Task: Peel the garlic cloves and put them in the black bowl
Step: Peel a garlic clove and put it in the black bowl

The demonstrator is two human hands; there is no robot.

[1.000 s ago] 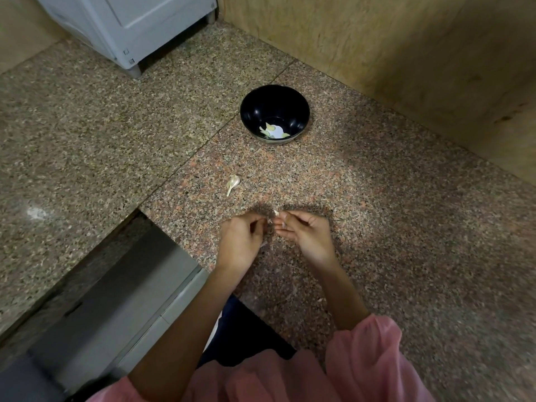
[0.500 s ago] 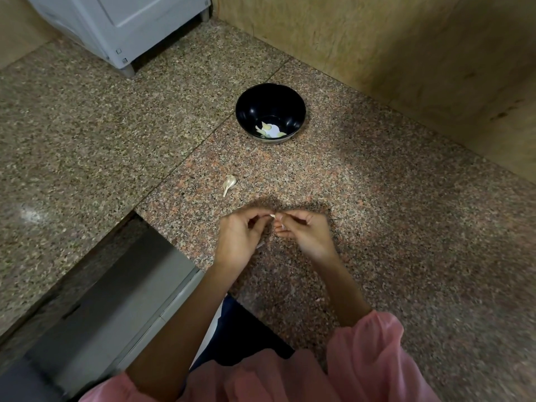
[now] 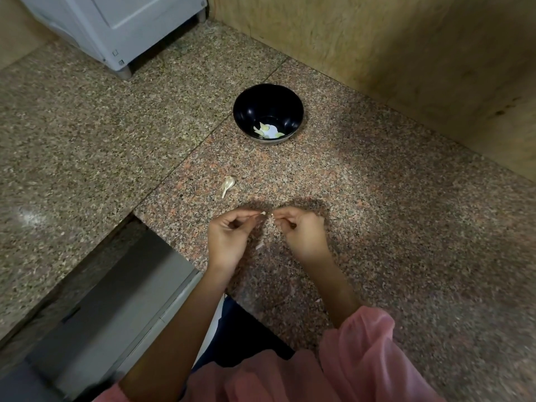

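Head view: over the granite counter [image 3: 377, 227], the left hand [image 3: 229, 242] pinches a small white garlic piece [image 3: 263, 213] at its fingertips. The right hand [image 3: 304, 236] pinches thin peel [image 3: 271, 220]. An unpeeled clove [image 3: 228, 184] lies nearby; the black bowl [image 3: 249, 111], farther back, holds peeled cloves [image 3: 268, 130].

No text, label, brand, number or sign can be read anywhere here, near the fingers or farther off
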